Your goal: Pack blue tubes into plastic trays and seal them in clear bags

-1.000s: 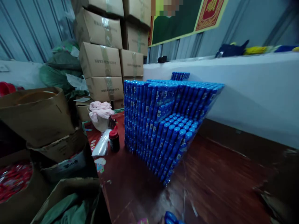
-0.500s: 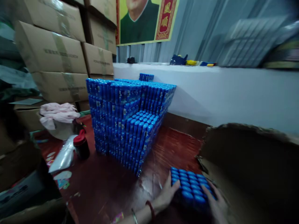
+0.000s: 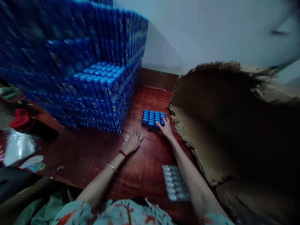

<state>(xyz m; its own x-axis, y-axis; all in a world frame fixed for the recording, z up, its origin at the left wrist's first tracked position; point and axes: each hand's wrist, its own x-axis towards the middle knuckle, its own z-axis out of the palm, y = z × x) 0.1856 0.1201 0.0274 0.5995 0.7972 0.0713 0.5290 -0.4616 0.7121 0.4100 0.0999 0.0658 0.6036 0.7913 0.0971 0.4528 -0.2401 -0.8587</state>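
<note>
A block of blue-topped bottles (image 3: pixel 150 116) packed in tight rows sits on the red-brown table (image 3: pixel 131 175), beyond my hands. My right hand (image 3: pixel 166 125) grips its right front corner, thumb on the near side and fingers over the right edge. Apart from the block, to its lower left, my left hand (image 3: pixel 134 140) is open and holds nothing, with its fingers stretched low over the tabletop; whether it touches the surface I cannot tell. A clear molded plastic tray (image 3: pixel 175 182) lies by my right forearm, which partly covers it.
At the left rises a tall stack of blue bottle packs (image 3: pixel 103 103), stepped lower at its front corner. A large open cardboard box (image 3: pixel 201 147) with ragged edges fills the right side. A red-lidded dark bottle (image 3: pixel 35 126) and clear plastic bags (image 3: pixel 20 147) are at the left.
My view has tipped downward. My left hand has let go of the bottle block and is apart from it. The block now sits farther from me on the table, with my right hand still on it.
</note>
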